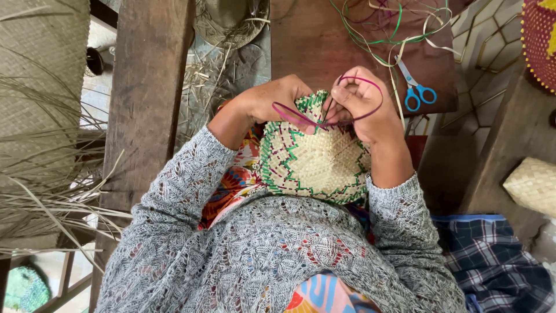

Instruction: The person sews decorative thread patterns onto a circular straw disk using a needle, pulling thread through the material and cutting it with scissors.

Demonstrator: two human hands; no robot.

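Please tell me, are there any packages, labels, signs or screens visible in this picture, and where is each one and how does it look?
None: no package, label, sign or screen shows.
Both hands work a round pale straw woven piece with green zigzag trim.

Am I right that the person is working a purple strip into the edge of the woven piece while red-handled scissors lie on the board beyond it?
Not quite: in the head view the scissors have blue handles, not red. The purple strip, the woven piece and the board are as you say.
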